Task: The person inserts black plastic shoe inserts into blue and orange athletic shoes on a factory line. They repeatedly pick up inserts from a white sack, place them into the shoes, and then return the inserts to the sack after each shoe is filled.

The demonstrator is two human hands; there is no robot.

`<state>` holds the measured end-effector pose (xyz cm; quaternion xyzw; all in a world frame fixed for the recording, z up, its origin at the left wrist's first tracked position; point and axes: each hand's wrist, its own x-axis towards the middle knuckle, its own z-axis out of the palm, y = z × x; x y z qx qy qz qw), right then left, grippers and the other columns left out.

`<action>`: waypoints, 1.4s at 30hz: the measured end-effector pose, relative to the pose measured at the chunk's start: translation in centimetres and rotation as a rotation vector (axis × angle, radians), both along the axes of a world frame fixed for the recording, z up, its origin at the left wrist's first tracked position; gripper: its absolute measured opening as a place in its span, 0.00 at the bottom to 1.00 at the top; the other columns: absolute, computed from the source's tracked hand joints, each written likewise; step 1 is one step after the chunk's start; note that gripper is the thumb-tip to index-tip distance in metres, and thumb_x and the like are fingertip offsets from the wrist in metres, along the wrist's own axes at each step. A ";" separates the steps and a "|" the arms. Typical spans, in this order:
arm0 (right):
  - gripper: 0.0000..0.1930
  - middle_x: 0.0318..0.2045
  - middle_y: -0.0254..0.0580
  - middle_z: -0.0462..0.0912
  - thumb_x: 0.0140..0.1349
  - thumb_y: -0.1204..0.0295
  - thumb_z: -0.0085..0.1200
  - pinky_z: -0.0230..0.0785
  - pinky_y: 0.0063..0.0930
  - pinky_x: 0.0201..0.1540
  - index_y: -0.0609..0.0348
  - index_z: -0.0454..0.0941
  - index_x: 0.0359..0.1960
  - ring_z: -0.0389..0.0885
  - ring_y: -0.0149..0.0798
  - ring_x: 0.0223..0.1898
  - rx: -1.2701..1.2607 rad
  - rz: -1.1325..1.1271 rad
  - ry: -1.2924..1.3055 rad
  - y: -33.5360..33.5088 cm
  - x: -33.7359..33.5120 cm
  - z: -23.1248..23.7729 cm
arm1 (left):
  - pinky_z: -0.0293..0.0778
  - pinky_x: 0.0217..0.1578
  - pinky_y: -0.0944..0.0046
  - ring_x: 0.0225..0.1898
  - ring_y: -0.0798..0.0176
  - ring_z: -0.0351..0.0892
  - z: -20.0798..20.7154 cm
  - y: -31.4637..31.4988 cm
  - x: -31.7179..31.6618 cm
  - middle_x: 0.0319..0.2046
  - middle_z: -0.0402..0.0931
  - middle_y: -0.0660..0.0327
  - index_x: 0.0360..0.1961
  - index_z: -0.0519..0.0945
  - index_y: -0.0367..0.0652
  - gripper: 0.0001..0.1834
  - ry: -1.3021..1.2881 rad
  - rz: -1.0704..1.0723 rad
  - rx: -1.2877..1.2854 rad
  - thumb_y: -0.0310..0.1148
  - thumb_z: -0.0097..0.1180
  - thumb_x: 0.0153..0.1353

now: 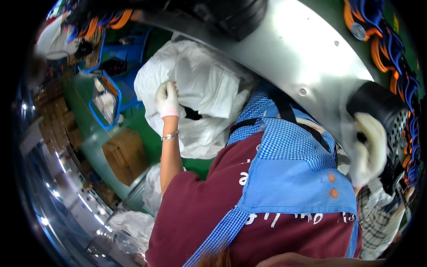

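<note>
At the mouth of a large white woven sack (pixel 202 84), my left hand (pixel 167 99) in a white glove has its fingers curled closed on the sack's material. The sack gapes around a dark hollow beside my wrist. Over at the right, my right hand (pixel 368 149), gloved too, is beside a black rounded piece (pixel 376 100) on the metal table (pixel 307 58). Its fingers bend over with a gap to the thumb, and I see nothing held in it. Whether it touches the black piece I cannot tell.
Orange and dark blue curved pieces (pixel 384 53) line the table's far right side. Another black object (pixel 231 18) is on the table at the top. Left of the sack stand a blue-framed chair (pixel 109 104) and a brown carton (pixel 125 155). Clear plastic bags (pixel 133 229) lie lower left.
</note>
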<state>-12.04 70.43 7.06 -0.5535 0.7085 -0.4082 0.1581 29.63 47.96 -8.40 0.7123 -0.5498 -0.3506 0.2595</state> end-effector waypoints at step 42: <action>0.10 0.29 0.50 0.81 0.67 0.67 0.51 0.74 0.36 0.37 0.60 0.79 0.40 0.82 0.49 0.33 0.224 0.662 0.030 -20.7 16.0 -14.0 | 0.70 0.58 0.54 0.55 0.42 0.76 -6.5 14.7 13.7 0.55 0.74 0.39 0.70 0.59 0.43 0.50 -0.688 -0.454 1.100 0.67 0.51 0.55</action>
